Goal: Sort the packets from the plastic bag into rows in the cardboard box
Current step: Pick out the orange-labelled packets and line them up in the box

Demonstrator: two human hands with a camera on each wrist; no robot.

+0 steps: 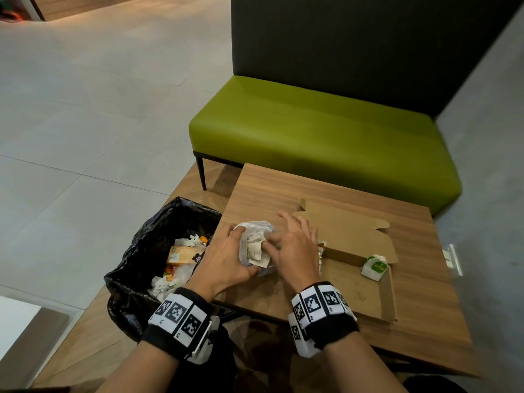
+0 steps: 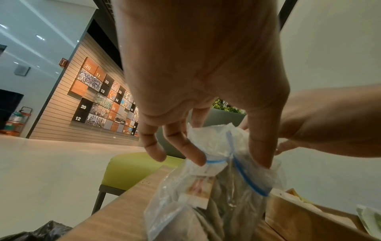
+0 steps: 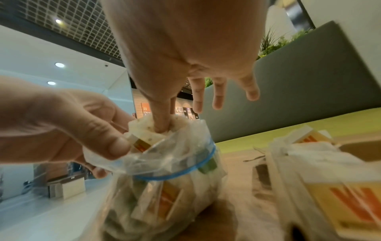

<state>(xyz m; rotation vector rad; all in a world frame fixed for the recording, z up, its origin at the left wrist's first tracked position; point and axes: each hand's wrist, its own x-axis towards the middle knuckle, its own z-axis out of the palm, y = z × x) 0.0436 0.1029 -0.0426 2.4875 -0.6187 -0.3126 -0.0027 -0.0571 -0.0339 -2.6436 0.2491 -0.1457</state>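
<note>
Extraction step in hand — bag (image 1: 256, 248) stood on the table (image 1: 419, 279), just left of the box (image 1: 387, 296), its mouth pinched open by the left hand (image 1: 226, 258). A pale packet (image 3: 144, 128) at the mouth is nipped by thumb and forefinger of the right hand (image 1: 292, 251), other fingers spread. Next, judged: packet to be lifted clear and laid in a box row. Rows in the box are mostly hidden by the right hand; packet print is blurred.
</note>
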